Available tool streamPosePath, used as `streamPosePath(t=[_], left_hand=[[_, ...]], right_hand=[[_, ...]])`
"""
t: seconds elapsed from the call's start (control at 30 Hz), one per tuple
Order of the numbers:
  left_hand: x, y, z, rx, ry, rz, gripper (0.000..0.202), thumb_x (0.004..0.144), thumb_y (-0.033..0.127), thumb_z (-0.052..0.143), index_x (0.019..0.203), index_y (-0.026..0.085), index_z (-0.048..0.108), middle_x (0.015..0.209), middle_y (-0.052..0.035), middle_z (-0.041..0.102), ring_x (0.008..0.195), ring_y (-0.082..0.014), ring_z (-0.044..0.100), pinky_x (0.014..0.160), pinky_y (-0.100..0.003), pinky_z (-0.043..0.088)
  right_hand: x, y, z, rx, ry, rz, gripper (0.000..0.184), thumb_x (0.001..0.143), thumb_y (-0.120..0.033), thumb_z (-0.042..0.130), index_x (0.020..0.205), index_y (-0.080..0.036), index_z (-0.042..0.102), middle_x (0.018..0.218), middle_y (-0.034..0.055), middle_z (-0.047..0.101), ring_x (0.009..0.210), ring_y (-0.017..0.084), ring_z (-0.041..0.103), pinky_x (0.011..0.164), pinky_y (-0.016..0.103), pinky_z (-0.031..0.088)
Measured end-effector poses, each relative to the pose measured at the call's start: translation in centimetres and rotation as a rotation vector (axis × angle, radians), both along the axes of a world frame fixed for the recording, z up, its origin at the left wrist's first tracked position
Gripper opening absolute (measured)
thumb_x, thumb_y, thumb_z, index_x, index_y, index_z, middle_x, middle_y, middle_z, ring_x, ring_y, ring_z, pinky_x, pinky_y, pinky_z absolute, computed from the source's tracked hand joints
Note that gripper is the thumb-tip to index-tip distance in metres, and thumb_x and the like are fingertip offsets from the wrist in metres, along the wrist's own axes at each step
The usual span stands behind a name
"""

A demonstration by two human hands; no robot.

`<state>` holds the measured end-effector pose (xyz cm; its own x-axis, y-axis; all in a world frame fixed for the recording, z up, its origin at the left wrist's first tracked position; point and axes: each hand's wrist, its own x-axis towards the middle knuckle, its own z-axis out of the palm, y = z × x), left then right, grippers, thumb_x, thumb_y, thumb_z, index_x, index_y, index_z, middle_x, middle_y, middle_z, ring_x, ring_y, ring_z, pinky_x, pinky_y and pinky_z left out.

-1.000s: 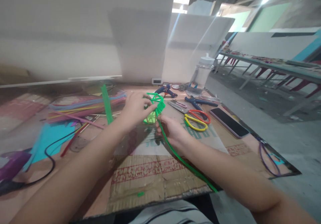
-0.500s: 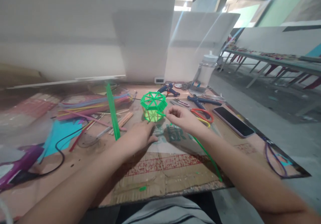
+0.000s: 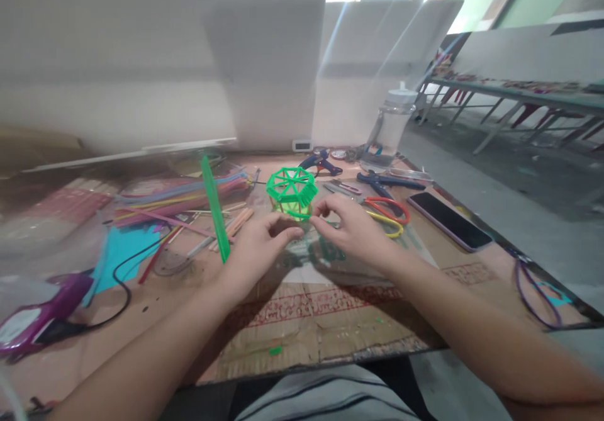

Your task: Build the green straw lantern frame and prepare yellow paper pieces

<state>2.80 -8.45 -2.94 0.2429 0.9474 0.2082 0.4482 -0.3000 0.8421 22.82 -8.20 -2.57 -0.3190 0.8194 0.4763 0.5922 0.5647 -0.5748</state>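
Observation:
A small green octagonal frame [image 3: 291, 185] with spokes across its top stands upright at the middle of the work surface, on thin uprights above a yellow-green base. A narrow green strip [image 3: 299, 216] crosses low in front of it. My right hand [image 3: 344, 226] pinches the strip's right end between thumb and fingertips. At the other end, the curled fingers of my left hand [image 3: 264, 241] close on the strip, partly hiding it. Whether the strip touches the frame I cannot tell. A bundle of green strips [image 3: 214, 207] slants upright left of my left hand.
Scissors with red and yellow handles [image 3: 389, 213], dark blue pliers [image 3: 384, 183] and a phone [image 3: 450, 221] lie on the right. A water bottle [image 3: 391, 128] stands behind. Coloured strips [image 3: 184, 199] and a purple glue gun [image 3: 51, 314] with a black cord are left.
My left hand has lifted from beside the frame to the strip, its fingers curling in. The long green strip under my right forearm is no longer visible. The view has shifted slightly.

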Motion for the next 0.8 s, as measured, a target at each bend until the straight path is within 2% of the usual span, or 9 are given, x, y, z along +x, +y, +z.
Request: streamPosePath(t=[0.07, 0.13, 0.3, 0.37, 0.53, 0.67, 0.8], left_hand=[[0.0, -0.1, 0.1, -0.009, -0.068, -0.005, 0.010, 0.079, 0.027, 0.068, 0.079, 0.019, 0.074, 0.077, -0.0006, 0.075, 0.073, -0.0170, 0.067, 0.066, -0.026, 0.052], [0.0, -0.1, 0.0, -0.031, -0.118, -0.025, 0.010, 0.080, 0.028, 0.068, 0.079, 0.019, 0.074, 0.076, -0.0012, 0.075, 0.073, -0.0172, 0.068, 0.065, -0.025, 0.052], [-0.2, 0.0, -0.3, -0.062, -0.183, -0.136, 0.025, 0.090, 0.034, 0.057, 0.088, 0.017, 0.075, 0.072, -0.0032, 0.073, 0.071, -0.0179, 0.068, 0.065, -0.027, 0.055], [-0.2, 0.1, -0.6, -0.074, -0.186, -0.170, 0.029, 0.092, 0.037, 0.054, 0.088, 0.016, 0.074, 0.072, -0.0042, 0.072, 0.070, -0.0177, 0.068, 0.061, -0.026, 0.054], [-0.1, 0.2, -1.6, -0.175, -0.214, -0.168, 0.036, 0.094, 0.046, 0.054, 0.099, 0.014, 0.069, 0.095, -0.0087, 0.076, 0.072, -0.0160, 0.070, 0.053, -0.022, 0.051], [0.1, 0.0, -2.0, -0.186, -0.221, -0.193, 0.035, 0.094, 0.043, 0.055, 0.109, 0.014, 0.068, 0.100, -0.0093, 0.077, 0.070, -0.0140, 0.070, 0.055, -0.021, 0.050], [0.3, -0.4, -1.9, -0.179, -0.251, -0.190, 0.033, 0.094, 0.042, 0.056, 0.106, 0.014, 0.069, 0.099, -0.0089, 0.077, 0.073, -0.0145, 0.071, 0.059, -0.022, 0.053]], right_hand=[[-0.2, -0.2, 0.0, 0.032, -0.052, 0.043, 0.007, 0.092, -0.021, 0.059, 0.085, -0.019, 0.061, 0.086, 0.0039, 0.068, 0.084, 0.019, 0.059, 0.079, 0.032, 0.041], [-0.2, -0.2, -0.1, 0.022, -0.094, 0.058, 0.009, 0.095, -0.020, 0.057, 0.087, -0.019, 0.061, 0.084, 0.0033, 0.069, 0.080, 0.018, 0.060, 0.075, 0.030, 0.041], [0.3, 0.4, -0.6, 0.103, -0.094, -0.034, 0.008, 0.095, -0.021, 0.058, 0.092, -0.019, 0.064, 0.083, 0.0042, 0.071, 0.077, 0.019, 0.062, 0.069, 0.029, 0.043], [0.5, 0.8, -0.8, 0.121, -0.079, -0.024, 0.010, 0.096, -0.020, 0.056, 0.096, -0.019, 0.067, 0.087, 0.0049, 0.074, 0.078, 0.019, 0.066, 0.069, 0.029, 0.045], [0.8, 0.9, -1.1, 0.294, -0.090, 0.075, 0.021, 0.098, -0.016, 0.052, 0.106, -0.020, 0.072, 0.103, 0.0073, 0.078, 0.091, 0.020, 0.072, 0.080, 0.031, 0.051], [0.9, 0.6, -1.2, 0.367, -0.127, 0.084, 0.026, 0.098, -0.012, 0.049, 0.108, -0.019, 0.072, 0.100, 0.0069, 0.078, 0.087, 0.019, 0.072, 0.075, 0.029, 0.052], [0.8, 0.3, -1.1, 0.419, -0.171, 0.114, 0.030, 0.095, -0.008, 0.048, 0.111, -0.018, 0.071, 0.099, 0.0086, 0.077, 0.082, 0.018, 0.070, 0.069, 0.027, 0.051]])
